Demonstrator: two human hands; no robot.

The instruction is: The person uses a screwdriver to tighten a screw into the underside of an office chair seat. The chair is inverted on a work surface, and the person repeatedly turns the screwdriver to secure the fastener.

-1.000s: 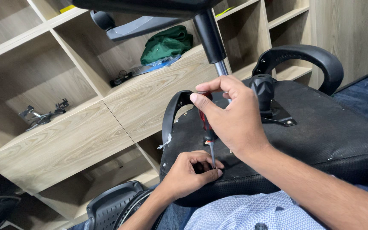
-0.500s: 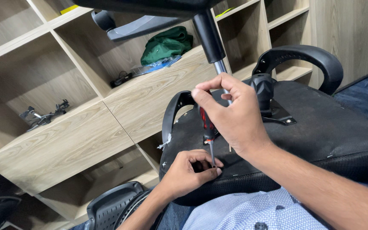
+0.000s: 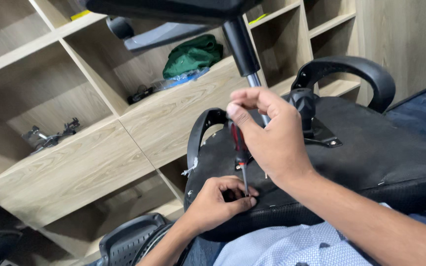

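Observation:
An overturned black office chair seat (image 3: 371,157) lies across my lap with its underside up. My right hand (image 3: 272,133) grips the top of a red-and-black screwdriver (image 3: 239,148) held upright, its tip down on the seat's near edge. My left hand (image 3: 220,199) rests on that edge, with its fingers pinched around the screwdriver's tip; whatever they hold there is hidden. A black armrest loop (image 3: 200,133) stands just behind the screwdriver.
The chair's gas column (image 3: 242,47) and base rise above my hands. A second armrest (image 3: 346,69) curves at the far right. Wooden shelves (image 3: 75,162) on the left hold a green cloth (image 3: 191,54) and small metal parts (image 3: 50,138). Another black chair part (image 3: 129,241) lies below.
My right hand has shifted its fingers on the screwdriver handle, as in turning it. The left hand stays at the tip.

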